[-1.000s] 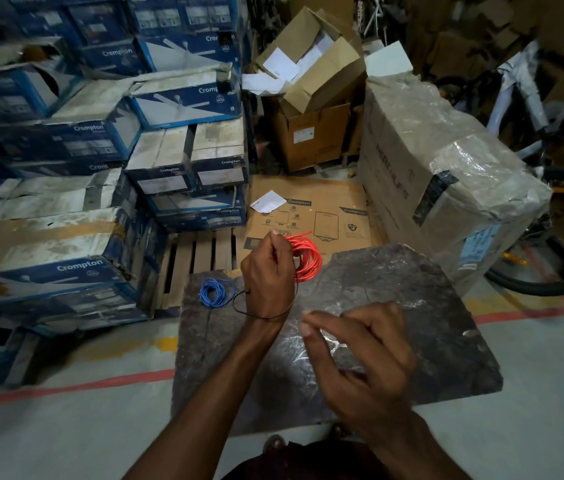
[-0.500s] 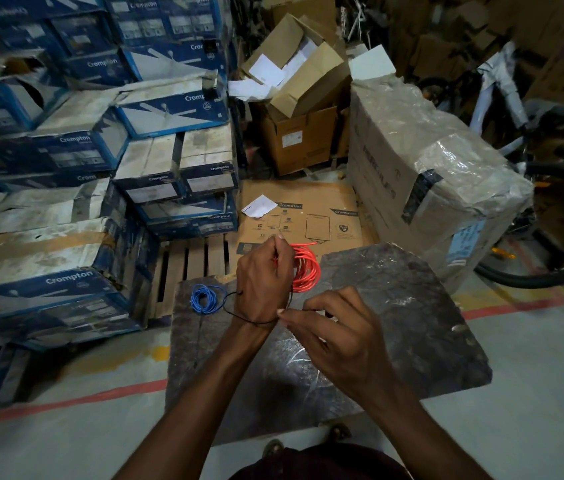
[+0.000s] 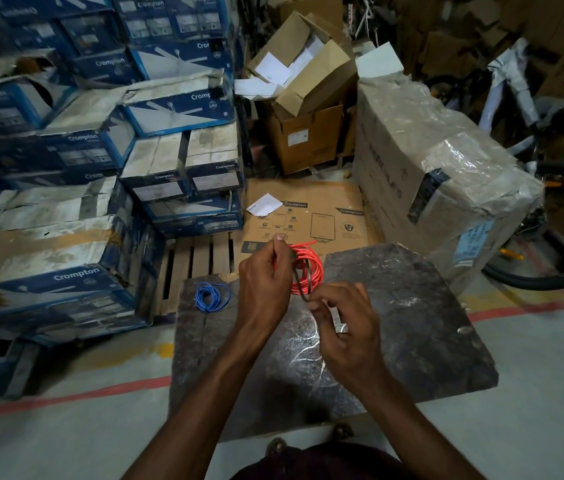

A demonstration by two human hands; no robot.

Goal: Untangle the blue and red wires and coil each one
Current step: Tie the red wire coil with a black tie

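The blue wire (image 3: 212,296) lies coiled on the worktop (image 3: 412,323), apart. The left hand (image 3: 266,282) grips the coiled red wire (image 3: 310,271) above the worktop; the right hand (image 3: 346,327) pinches a thin dark strand (image 3: 299,284) crossing it. Untangling looks done; securing the red coil seems left.

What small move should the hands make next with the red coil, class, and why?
Probably the right hand should wind the thin dark tie round the red coil to bind it. The left hand grips that coil above the slab, the right pinches the tie at the coil's lower edge, and the blue coil lies finished on the slab.
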